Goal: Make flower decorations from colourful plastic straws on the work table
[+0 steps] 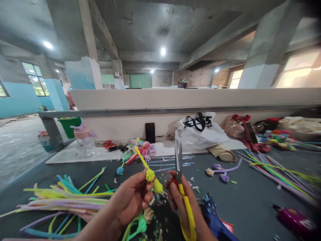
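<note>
In the head view, at lower centre, the fingers of the left hand [132,190] pinch one fuzzy yellow stem [141,158] with two tufts [150,175]; the right hand [178,198] wraps its fingers around one pair of scissors [188,211], blades upward. Both wrists slant inward.

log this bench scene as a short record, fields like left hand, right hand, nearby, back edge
left hand: the left hand holds a yellow fuzzy flower piece, stem pointing up and away
right hand: the right hand grips yellow-handled scissors, blades pointing away from the person
left side: bundle of multicoloured fuzzy stems
right side: purple fuzzy sprig, more coloured stems, magenta object
ahead: pile of fuzzy flowers, thin translucent sticks
back edge: clear bottle, dark phone, white bag
</note>
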{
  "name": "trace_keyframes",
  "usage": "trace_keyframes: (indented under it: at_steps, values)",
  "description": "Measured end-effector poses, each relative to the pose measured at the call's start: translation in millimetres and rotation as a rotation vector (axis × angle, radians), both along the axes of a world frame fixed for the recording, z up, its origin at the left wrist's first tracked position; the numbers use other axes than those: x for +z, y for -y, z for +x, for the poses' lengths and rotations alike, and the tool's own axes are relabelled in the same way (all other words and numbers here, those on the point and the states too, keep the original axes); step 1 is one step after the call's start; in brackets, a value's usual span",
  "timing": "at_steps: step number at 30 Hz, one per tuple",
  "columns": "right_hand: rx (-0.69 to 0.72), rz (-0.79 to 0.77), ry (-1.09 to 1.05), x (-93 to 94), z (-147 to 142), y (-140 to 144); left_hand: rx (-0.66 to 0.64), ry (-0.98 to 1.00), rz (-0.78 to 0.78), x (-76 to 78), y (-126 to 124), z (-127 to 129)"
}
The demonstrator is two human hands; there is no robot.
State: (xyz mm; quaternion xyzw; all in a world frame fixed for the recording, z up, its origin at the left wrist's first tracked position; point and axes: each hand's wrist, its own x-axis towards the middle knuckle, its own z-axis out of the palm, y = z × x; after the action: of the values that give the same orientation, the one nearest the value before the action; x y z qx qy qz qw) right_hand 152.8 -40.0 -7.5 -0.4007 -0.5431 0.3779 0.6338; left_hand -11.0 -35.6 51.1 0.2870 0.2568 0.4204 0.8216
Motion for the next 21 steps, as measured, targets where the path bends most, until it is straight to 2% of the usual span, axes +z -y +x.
trace_keyframes:
  at_steps: [3, 6, 12, 16, 21]
  values:
    - [0.092, -0.084, -0.135, 10.7, -1.6, 4.7, -0.114, -0.002, -0.013, -7.8, 2.7, 3.8]
    - [0.146, -0.103, -0.198, 17.9, -2.7, 9.4, -0.192, -0.093, -0.008, -14.8, 6.7, 9.2]
    - [0.356, -0.212, -0.313, 13.3, -5.4, 14.6, -0.306, -0.316, 0.033, -23.4, 14.2, 19.1]
    - [0.388, -0.299, -0.463, 8.1, -5.6, 9.0, -0.264, -0.375, 0.124, -25.7, 15.7, 21.0]
    - [0.483, -0.366, -0.722, 13.1, -0.7, 1.9, -0.084, -0.477, 0.243, -17.2, 15.8, 20.9]
